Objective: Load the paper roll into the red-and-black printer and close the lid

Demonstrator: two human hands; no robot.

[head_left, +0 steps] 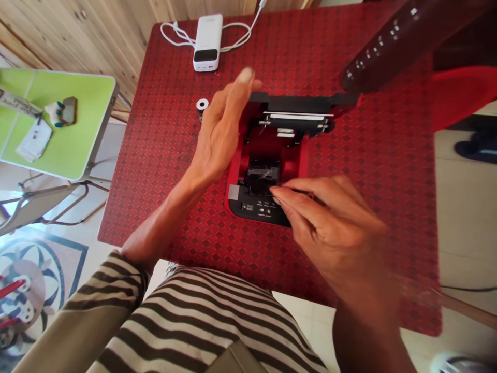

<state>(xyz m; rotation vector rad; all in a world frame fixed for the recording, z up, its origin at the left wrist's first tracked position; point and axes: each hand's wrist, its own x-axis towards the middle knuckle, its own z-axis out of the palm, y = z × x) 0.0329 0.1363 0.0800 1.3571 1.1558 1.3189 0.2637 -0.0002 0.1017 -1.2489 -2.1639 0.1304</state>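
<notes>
A small red-and-black printer (248, 207) lies on the table with its lid (303, 98) raised. Inside its bay is a black, shiny piece (263, 173) with pale glare lines on it; whether it is a wrapped roll cannot be made out. My left hand (219, 129) is closed at the lid's left side, some of its fingers hidden behind it. With thumb and forefinger pinched together, my right hand (326, 212) is at the lower right edge of the black piece, just above the button panel. A small paper roll (202, 105) stands left of the lid.
A white power bank (208, 41) with a white cable (244, 36) sits at the back of the red patterned table (166, 129). A dark, blurred tube-like object (388, 46) slants in at the upper right. To the left stands a green table (89, 119) holding small items.
</notes>
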